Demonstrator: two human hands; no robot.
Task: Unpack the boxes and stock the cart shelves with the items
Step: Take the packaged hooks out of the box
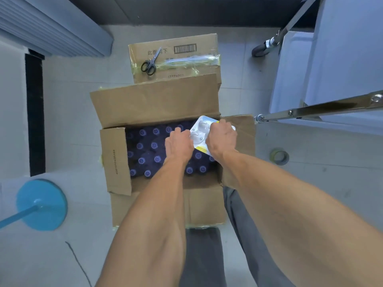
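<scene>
An open cardboard box (116,160) stands on the floor in front of me, filled with several dark bottles with purple caps (154,145). Over its right half I hold a white and yellow blister pack (199,131). My right hand (221,139) grips the pack's right edge, and my left hand (179,141) grips its left edge. Behind this box sits a second, taped cardboard box (186,63). The cart (323,79) with white shelves and metal posts stands at the right.
Black-handled scissors (149,63) lie on the taped box. A roll of tape (279,156) lies on the floor right of the open box. A blue round stand base (41,204) sits at the lower left. A cart wheel (261,49) is at the upper right.
</scene>
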